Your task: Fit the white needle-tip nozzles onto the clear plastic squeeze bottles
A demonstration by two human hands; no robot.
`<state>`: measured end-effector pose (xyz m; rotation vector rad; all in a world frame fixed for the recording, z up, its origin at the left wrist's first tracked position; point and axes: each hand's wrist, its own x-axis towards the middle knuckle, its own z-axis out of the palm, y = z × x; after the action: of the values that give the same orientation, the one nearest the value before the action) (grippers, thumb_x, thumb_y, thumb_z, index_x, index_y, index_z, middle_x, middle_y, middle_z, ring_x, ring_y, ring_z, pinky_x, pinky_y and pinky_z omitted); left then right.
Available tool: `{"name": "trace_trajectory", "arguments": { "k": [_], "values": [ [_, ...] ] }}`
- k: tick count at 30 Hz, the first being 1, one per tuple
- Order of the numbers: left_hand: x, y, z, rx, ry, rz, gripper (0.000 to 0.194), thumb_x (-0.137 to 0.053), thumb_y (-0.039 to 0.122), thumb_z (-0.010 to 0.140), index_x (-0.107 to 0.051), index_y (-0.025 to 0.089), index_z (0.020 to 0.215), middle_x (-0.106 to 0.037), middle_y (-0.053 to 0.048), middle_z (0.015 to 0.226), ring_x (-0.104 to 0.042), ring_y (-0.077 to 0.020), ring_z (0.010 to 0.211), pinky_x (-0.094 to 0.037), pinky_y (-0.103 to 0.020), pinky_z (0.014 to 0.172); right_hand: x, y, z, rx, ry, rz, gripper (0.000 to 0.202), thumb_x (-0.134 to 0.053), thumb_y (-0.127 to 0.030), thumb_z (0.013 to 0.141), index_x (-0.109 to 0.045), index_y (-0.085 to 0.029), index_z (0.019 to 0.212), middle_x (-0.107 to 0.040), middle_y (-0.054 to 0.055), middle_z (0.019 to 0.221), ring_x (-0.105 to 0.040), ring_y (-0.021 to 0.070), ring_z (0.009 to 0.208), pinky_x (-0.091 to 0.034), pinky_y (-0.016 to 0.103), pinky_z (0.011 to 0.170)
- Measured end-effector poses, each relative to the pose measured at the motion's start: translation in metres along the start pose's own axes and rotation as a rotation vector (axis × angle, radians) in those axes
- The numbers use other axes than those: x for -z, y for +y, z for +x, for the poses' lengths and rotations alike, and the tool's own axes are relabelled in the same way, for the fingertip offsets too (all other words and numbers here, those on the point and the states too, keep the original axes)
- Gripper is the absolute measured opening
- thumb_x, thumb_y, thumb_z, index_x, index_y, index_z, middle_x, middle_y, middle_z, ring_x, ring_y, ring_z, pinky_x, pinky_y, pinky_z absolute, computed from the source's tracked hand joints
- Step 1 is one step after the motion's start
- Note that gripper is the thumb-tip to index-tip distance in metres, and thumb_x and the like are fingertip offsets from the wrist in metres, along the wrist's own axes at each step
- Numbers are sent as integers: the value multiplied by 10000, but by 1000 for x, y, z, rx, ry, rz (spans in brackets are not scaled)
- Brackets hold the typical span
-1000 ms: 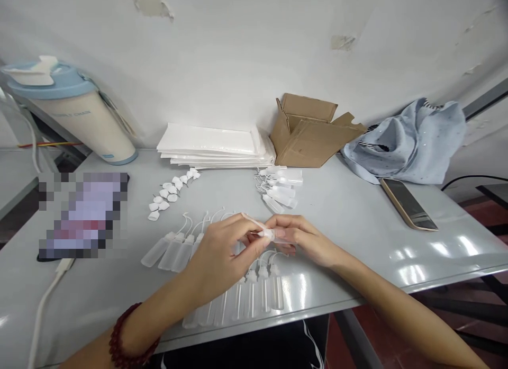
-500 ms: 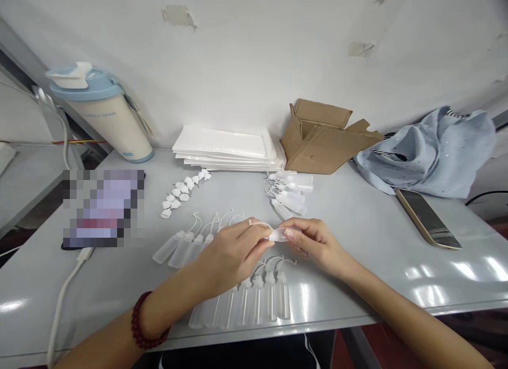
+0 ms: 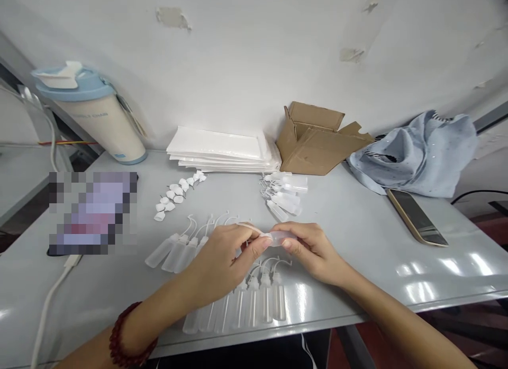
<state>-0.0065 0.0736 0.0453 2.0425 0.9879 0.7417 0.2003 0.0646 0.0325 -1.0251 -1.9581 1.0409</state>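
A small translucent plastic squeeze bottle (image 3: 279,238) lies sideways between my hands. My left hand (image 3: 230,255) is closed on its white cap end, thumb and fingers pinching there. My right hand (image 3: 317,250) grips the body from the other side. Below my left hand, a row of capped bottles (image 3: 253,303) with thin tethers lies on the table. More such bottles (image 3: 178,252) lie left of that hand, partly covered by it. Beyond my right hand is a loose cluster of bottles (image 3: 286,199). Several white caps with thin metal tips (image 3: 173,191) form a line at the left.
A stack of white padded envelopes (image 3: 222,149) and an opened cardboard box (image 3: 317,141) stand against the wall. On the left are a tumbler (image 3: 99,120) and a blurred phone (image 3: 95,213) on a cable. A phone (image 3: 416,216) and blue cloth (image 3: 416,152) lie right.
The fingers of my left hand have shifted at the cap end, its thumb now pressing there. More of the bottle's body shows between the hands. The whole view has moved slightly.
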Motion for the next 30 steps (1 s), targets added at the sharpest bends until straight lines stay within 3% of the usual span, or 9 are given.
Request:
{"name": "trace_trajectory", "arguments": {
  "k": [3,7,9,13,15,18,21,26,30],
  "values": [
    [-4,-3,-1,-127,48,80,290,-452,213,961,-548,161,691,-562,25,606,-502,-106,563,-410,-239,575,0,-1,1,-142,-58,187,300,-460,-375,959,-656,-152,914,-422,-52,548,-381,84,497,-314,223,485],
    [-7,-9,-2,-341,94,236,183,-470,170,955,-562,139,800,-608,-29,725,-531,-148,698,-448,-273,661,1,4,2,-270,-117,448,340,-493,-420,941,-624,-135,811,-323,-75,531,-268,61,462,-259,212,445],
    [-7,-10,-3,-354,98,252,158,-475,164,953,-568,142,827,-629,-37,760,-544,-154,726,-456,-277,682,1,5,2,-293,-124,502,348,-502,-432,933,-620,-133,802,-304,-80,528,-253,59,457,-253,211,441],
    [-2,-6,-2,-173,84,134,112,-536,238,927,-612,173,876,-678,-17,805,-595,-146,719,-463,-255,651,2,1,3,-205,-65,318,313,-507,-411,931,-660,-141,888,-398,-55,555,-346,77,498,-292,218,480],
    [1,-3,0,-64,35,67,169,-511,281,935,-639,188,874,-691,-11,817,-614,-148,729,-460,-242,619,2,-1,4,-126,-24,201,279,-510,-385,929,-665,-153,929,-495,-28,614,-415,92,546,-339,224,515],
    [2,0,2,5,-31,49,328,-429,309,963,-629,187,734,-629,15,666,-558,-126,601,-414,-235,542,2,0,6,-19,12,70,241,-512,-358,930,-658,-170,968,-602,5,727,-483,109,606,-400,239,571],
    [1,1,2,3,-11,65,398,-413,308,964,-592,176,634,-519,38,544,-448,-99,487,-371,-239,504,-1,2,5,33,-2,-29,254,-465,-340,957,-655,-171,973,-606,3,727,-515,111,617,-420,246,604],
    [-2,1,1,-27,-1,37,393,-431,265,960,-538,172,594,-482,47,507,-397,-83,453,-319,-233,468,-4,1,3,-9,-28,-29,351,-363,-341,995,-629,-141,884,-573,9,731,-516,105,636,-413,250,623],
    [-4,-6,1,-270,47,181,351,-462,175,941,-442,177,591,-424,47,532,-383,-93,505,-327,-239,513,1,1,5,-104,-80,35,373,-380,-389,988,-573,-148,777,-462,-28,646,-428,90,582,-354,236,568]
  ]
}}
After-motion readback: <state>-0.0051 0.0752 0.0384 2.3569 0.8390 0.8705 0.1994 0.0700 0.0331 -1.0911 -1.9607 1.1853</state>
